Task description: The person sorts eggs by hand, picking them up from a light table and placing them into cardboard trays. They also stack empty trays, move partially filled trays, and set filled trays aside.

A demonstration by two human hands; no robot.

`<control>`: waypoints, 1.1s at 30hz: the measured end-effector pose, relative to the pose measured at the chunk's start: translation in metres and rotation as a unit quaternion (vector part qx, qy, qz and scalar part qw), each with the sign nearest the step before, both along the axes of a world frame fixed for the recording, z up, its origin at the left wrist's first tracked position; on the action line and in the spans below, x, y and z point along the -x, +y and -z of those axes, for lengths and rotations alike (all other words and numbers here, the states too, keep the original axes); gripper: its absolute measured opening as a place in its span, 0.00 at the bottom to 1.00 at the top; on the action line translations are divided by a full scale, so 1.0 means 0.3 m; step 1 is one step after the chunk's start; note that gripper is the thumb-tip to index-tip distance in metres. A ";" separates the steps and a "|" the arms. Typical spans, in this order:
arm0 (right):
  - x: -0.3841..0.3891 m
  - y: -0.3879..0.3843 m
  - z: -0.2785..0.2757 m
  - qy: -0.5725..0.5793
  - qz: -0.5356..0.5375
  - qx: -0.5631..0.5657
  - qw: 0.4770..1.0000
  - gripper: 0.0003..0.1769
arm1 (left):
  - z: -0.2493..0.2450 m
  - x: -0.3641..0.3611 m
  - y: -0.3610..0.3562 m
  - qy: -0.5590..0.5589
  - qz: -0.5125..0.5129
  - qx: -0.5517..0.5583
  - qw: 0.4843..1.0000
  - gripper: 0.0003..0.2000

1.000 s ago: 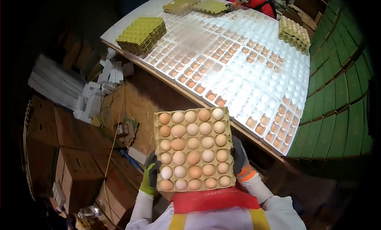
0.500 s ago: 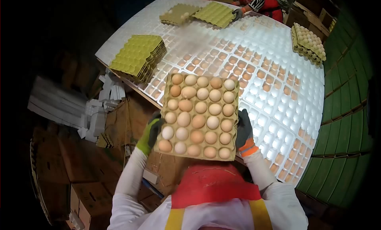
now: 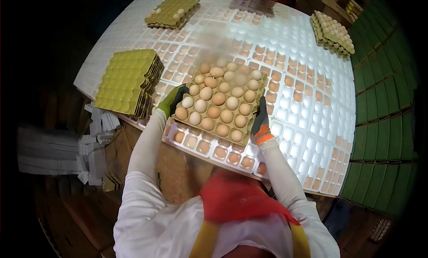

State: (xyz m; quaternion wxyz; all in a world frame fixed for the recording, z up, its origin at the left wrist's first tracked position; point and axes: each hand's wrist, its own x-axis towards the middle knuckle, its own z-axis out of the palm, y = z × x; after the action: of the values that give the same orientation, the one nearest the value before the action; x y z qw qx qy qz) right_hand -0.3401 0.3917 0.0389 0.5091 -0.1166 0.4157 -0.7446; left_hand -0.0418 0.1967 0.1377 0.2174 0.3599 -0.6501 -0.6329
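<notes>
A square pulp tray full of brown and cream eggs [image 3: 218, 99] is held level between my two gloved hands, over white plastic egg packs [image 3: 287, 144] on the table. My left hand [image 3: 173, 100], in a green and dark glove, grips the tray's left edge. At its right edge is my right hand [image 3: 262, 120], in a dark glove with an orange cuff, fingers pressed along the side. Eggs show in the packs just below the tray's near edge. The packs directly beneath the tray are hidden.
A stack of empty yellow-green trays [image 3: 127, 82] stands at the left table edge. Farther back is a tray with a few eggs [image 3: 171, 13]. Stacked full egg trays [image 3: 332, 33] sit at the back right. Green crates [image 3: 379, 102] line the right side.
My hands have carried the egg tray forward over the table and tilted it flatter. The other person's gloved hand and the yellow-green tray it touched have left the back of the table.
</notes>
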 end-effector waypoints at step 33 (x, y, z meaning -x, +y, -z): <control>-0.001 0.298 -0.421 0.065 -0.065 -0.039 0.995 0.29 | -0.246 0.322 0.385 -0.250 0.196 0.457 0.831 0.16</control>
State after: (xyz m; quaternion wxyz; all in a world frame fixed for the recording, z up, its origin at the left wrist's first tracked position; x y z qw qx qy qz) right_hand -0.3399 0.4812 0.1652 0.5322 -0.1714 0.4679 -0.6844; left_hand -0.1385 0.3123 0.2114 0.0582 0.2302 -0.9543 -0.1815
